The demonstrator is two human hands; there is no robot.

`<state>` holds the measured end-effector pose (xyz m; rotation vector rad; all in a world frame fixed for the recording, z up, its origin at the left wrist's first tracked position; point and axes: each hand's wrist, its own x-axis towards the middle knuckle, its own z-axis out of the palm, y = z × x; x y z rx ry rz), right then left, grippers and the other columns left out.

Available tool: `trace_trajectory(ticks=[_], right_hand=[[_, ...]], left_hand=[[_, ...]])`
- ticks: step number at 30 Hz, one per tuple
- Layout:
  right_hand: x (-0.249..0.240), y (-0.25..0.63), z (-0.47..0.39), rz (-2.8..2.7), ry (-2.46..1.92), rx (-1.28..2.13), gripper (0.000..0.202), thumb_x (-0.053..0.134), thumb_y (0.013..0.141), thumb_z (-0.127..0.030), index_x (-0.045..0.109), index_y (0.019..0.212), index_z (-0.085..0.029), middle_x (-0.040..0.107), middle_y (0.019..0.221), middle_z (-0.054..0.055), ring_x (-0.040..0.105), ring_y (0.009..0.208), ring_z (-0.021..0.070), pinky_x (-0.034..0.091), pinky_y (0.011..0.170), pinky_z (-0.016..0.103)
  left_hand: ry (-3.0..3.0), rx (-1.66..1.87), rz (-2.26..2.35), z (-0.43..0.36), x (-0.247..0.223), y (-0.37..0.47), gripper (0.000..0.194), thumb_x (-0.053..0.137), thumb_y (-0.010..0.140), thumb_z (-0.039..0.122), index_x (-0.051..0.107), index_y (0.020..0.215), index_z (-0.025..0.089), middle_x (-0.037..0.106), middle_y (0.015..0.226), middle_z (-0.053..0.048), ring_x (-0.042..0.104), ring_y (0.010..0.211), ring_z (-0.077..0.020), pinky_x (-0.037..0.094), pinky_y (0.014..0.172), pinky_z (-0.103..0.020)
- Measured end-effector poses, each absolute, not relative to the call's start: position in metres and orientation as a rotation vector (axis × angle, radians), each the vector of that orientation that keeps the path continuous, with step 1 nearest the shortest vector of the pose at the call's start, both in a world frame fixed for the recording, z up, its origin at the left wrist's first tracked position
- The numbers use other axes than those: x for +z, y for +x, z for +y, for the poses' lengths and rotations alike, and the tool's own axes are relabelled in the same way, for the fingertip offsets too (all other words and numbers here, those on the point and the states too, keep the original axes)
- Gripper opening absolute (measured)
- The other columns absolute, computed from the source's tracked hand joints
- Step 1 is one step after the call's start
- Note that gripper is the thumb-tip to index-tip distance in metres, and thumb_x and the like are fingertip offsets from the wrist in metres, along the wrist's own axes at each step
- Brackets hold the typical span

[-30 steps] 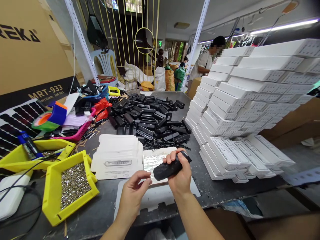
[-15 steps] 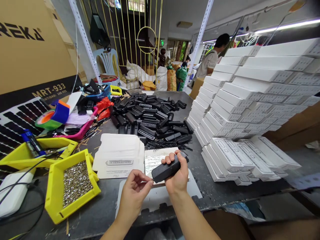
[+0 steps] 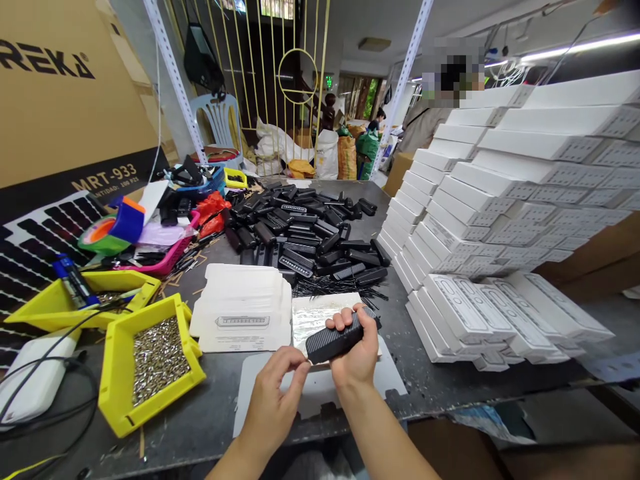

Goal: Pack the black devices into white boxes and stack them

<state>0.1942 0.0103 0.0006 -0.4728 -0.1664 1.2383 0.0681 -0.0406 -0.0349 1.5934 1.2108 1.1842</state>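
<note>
My right hand [image 3: 356, 353] is wrapped round a black oblong plastic casing [image 3: 333, 341] with a carbon-fibre pattern, held tilted above the work spot. At the casing's lower left end, my left hand [image 3: 277, 393] is closed, with thumb and forefinger pinched together. Whatever lies between those fingertips is too small to make out. Beneath the casing lies a silvery foil-covered pad [image 3: 310, 310] on a pale grey sheet [image 3: 250, 380]. Flat white printed cartons [image 3: 243, 310] are stacked beside it on the left.
A heap of black casings [image 3: 305, 233] spreads behind my hands. Small metal pieces fill a yellow bin [image 3: 115, 393] on the left, near a pink tray [image 3: 180, 253]. White boxes [image 3: 500, 180] are piled high on the right. Beyond them is a person [image 3: 423, 123].
The view has shifted slightly. Both hands keep nearly the same hold at the casing's end. The person behind the boxes has moved a little to the right.
</note>
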Motion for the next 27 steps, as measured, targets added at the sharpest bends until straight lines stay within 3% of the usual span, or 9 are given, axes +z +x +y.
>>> trace_trajectory(ticks=[2,7,13,16,19,22,25,27], right_hand=[[0.002,0.196,0.009,-0.218,-0.468,1.232,0.008,0.056,0.080,-0.025,0.049,0.081,-0.021,0.038,0.064,-0.006,0.041,0.055,0.0081,0.044,0.059,0.022],[-0.002,0.197,0.003,-0.279,-0.502,1.222,0.011,0.055,0.079,-0.026,0.045,0.078,-0.022,0.037,0.062,-0.006,0.040,0.054,0.0084,0.042,0.057,0.023],[-0.007,0.196,0.002,-0.365,-0.558,1.253,0.015,0.056,0.079,-0.026,0.043,0.073,-0.021,0.040,0.060,-0.006,0.041,0.052,0.0086,0.041,0.055,0.023],[0.000,0.214,0.010,-0.535,-0.569,1.166,0.010,0.056,0.079,-0.024,0.047,0.074,-0.022,0.043,0.057,-0.006,0.043,0.050,0.0098,0.042,0.055,0.026],[0.000,0.235,0.017,-0.918,-0.642,0.953,0.006,0.059,0.076,-0.025,0.054,0.074,-0.022,0.051,0.059,-0.004,0.050,0.055,0.0126,0.045,0.059,0.029],[-0.014,0.245,0.022,-1.241,-0.746,0.975,0.009,0.068,0.068,-0.022,0.060,0.067,-0.018,0.059,0.061,0.000,0.054,0.056,0.0150,0.045,0.056,0.030],[-0.037,0.251,0.033,-1.133,-0.942,0.915,0.013,0.063,0.077,-0.028,0.060,0.084,-0.018,0.059,0.062,-0.001,0.057,0.058,0.0167,0.048,0.062,0.034],[-0.052,0.257,0.043,-1.001,-1.162,0.785,0.031,0.064,0.077,-0.035,0.055,0.103,-0.019,0.062,0.073,0.000,0.060,0.069,0.0192,0.048,0.074,0.039]], left_hand=[[1.688,1.128,1.217,-0.039,-0.028,0.067,0.013,0.050,0.090,0.025,0.056,0.079,0.021,0.057,0.082,-0.001,0.055,0.080,-0.0156,0.043,0.075,-0.027],[1.830,1.025,1.278,-0.039,-0.030,0.067,0.015,0.044,0.092,0.025,0.058,0.086,0.022,0.060,0.084,-0.003,0.057,0.081,-0.0169,0.043,0.074,-0.027],[2.022,0.881,1.373,-0.047,-0.042,0.069,0.022,0.040,0.093,0.023,0.057,0.080,0.021,0.062,0.076,-0.002,0.060,0.075,-0.0156,0.045,0.071,-0.025],[2.142,0.732,1.439,-0.025,-0.037,0.044,0.015,0.047,0.090,0.026,0.060,0.097,0.024,0.065,0.097,-0.004,0.060,0.093,-0.0177,0.046,0.085,-0.028],[2.238,0.602,1.646,0.012,-0.031,-0.003,0.046,0.064,0.075,0.021,0.052,0.119,0.019,0.049,0.128,-0.015,0.042,0.122,-0.0322,0.031,0.103,-0.048],[2.322,0.411,1.737,0.040,-0.032,-0.040,0.065,0.072,0.056,0.008,0.053,0.117,0.017,0.049,0.127,-0.017,0.040,0.120,-0.0379,0.031,0.098,-0.053],[2.381,0.277,1.761,0.050,-0.036,-0.050,0.062,0.069,0.054,0.004,0.054,0.112,0.018,0.053,0.122,-0.014,0.045,0.114,-0.0347,0.034,0.094,-0.049],[2.399,0.244,1.787,0.052,-0.035,-0.048,0.060,0.067,0.054,0.004,0.053,0.111,0.017,0.052,0.121,-0.014,0.043,0.114,-0.0356,0.031,0.095,-0.051]])
